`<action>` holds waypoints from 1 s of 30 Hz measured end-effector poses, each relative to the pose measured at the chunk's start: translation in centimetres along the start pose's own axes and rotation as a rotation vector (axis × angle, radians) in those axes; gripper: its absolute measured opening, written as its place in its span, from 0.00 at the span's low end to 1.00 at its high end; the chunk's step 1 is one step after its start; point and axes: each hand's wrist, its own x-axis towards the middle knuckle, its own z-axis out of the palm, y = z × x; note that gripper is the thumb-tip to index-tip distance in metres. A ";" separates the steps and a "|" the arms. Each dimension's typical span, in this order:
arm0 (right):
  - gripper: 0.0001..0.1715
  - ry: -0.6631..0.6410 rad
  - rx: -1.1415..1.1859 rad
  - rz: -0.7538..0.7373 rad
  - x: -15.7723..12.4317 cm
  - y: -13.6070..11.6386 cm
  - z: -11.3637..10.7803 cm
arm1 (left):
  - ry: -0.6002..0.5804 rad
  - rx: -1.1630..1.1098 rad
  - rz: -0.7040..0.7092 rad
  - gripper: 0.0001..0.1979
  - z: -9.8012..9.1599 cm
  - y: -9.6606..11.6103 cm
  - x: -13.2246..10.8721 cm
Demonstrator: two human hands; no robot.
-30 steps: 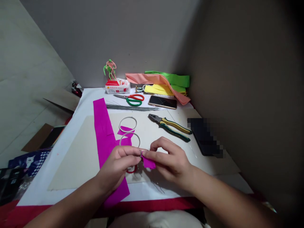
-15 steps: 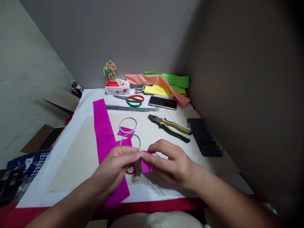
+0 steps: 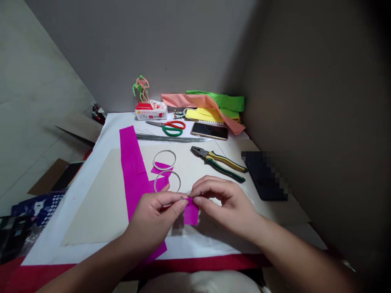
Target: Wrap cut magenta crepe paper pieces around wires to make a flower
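Observation:
My left hand (image 3: 154, 219) and my right hand (image 3: 224, 203) meet low over the middle of the table. Both pinch a small magenta paper piece (image 3: 191, 212) that hangs between their fingertips, with a thin wire end at its top. Just behind my hands lie two wire rings (image 3: 167, 181), each partly over a magenta scrap. A long magenta paper strip (image 3: 132, 162) runs from the far left towards my left wrist.
Green-and-yellow pliers (image 3: 220, 162) lie right of the rings. Farther back are a bundle of straight wires (image 3: 171, 139), scissors (image 3: 169, 127), a phone (image 3: 209, 130), a red-and-white box (image 3: 150, 110) and coloured paper rolls (image 3: 214, 106). A dark flat object (image 3: 265, 175) lies by the right wall.
My hands shifted a little and turned the magenta piece, which now hangs flat below my fingertips. The red item seen under my left hand is now hidden.

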 end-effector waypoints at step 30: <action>0.05 0.164 -0.131 -0.210 -0.7 0.3 1.7 | 0.184 0.261 0.412 0.05 0.8 -0.4 0.4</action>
